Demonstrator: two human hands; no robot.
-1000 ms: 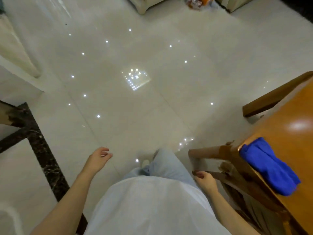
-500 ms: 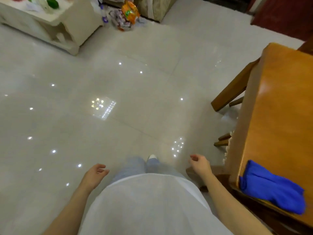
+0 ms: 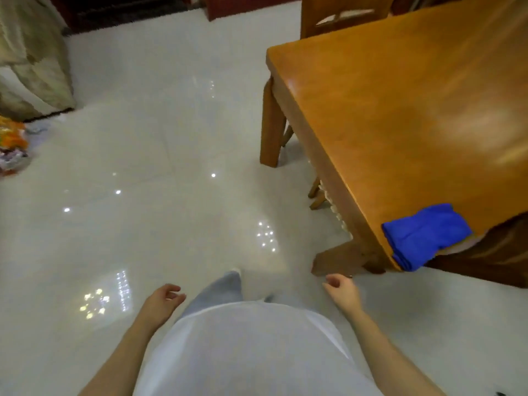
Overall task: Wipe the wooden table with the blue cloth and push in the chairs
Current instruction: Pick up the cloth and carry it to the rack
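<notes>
Head view: the wooden table (image 3: 400, 115) now fills the upper right of the frame, where half a second ago only its near end showed at the right edge. The blue cloth (image 3: 423, 238) lies crumpled on the table's near corner at centre right, with one fold hanging over the edge; it sits higher in the frame than before. A chair (image 3: 340, 15) with a slotted back stands at the table's far end, at the top. Dark wood of another chair (image 3: 497, 252) shows at the right edge, just below the cloth. The left hand (image 3: 163, 300) hangs at lower centre-left and the right hand (image 3: 341, 290) at lower centre-right, just below a wooden leg. On both the fingers are loosely curled and hold nothing, as in the earlier frames. The orange packets (image 3: 11, 138) have shifted from the top to the left edge, beside a beige-covered sofa (image 3: 34, 52) on the glossy white floor (image 3: 143, 172)
</notes>
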